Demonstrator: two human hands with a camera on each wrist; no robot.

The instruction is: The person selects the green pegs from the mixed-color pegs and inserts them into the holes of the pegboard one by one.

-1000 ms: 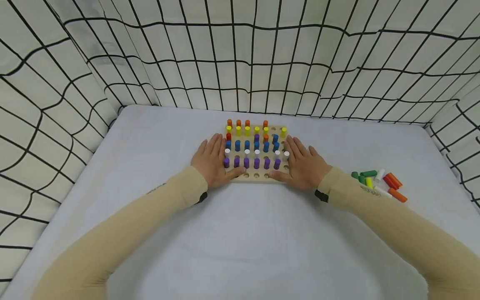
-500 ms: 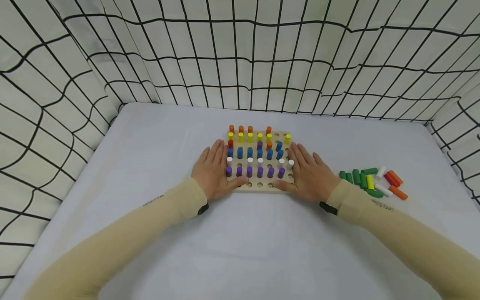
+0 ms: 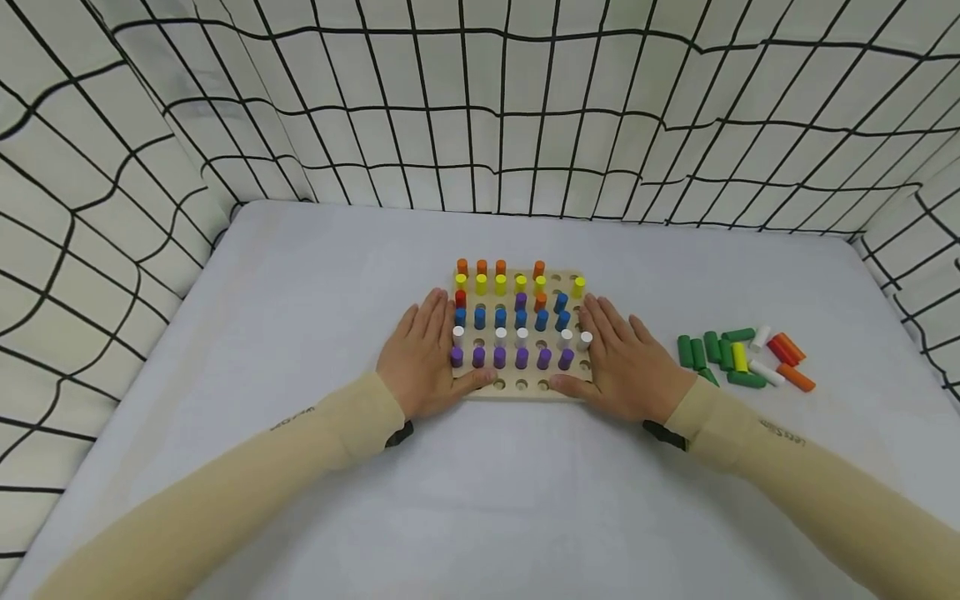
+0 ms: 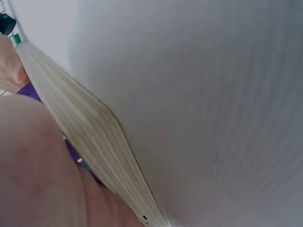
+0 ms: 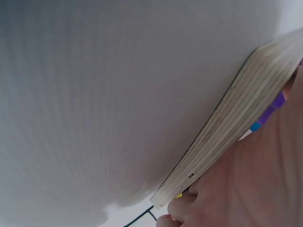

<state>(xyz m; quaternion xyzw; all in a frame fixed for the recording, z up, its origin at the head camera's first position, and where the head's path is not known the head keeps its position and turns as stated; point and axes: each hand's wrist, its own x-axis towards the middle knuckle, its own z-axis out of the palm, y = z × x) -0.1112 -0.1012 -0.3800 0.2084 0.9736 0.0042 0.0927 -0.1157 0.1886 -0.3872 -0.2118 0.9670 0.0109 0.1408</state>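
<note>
A pale wooden pegboard (image 3: 510,392) lies on the table between both hands. Rows of upright pegs fill many of its holes: orange at the back, then yellow, a mixed row, blue pegs (image 3: 500,318), white, and purple pegs (image 3: 522,358). Along the board's left side my left hand (image 3: 422,362) lies with straight fingers, its thumb over the near left corner. My right hand (image 3: 630,367) mirrors it on the right side, thumb over the near right corner. Both wrist views show the layered board edge (image 4: 90,118) beside the palms.
To the right of my right hand lies a loose pile of pegs, with several green pegs (image 3: 712,347), a yellow peg (image 3: 740,357), white ones, and red and orange pegs (image 3: 796,378). White table (image 3: 480,500) surrounds the board. Black netting (image 3: 495,108) hangs behind the table.
Both hands and the pegboard have moved toward me together, with the pegs still upright. More of the green pegs show beside my right sleeve.
</note>
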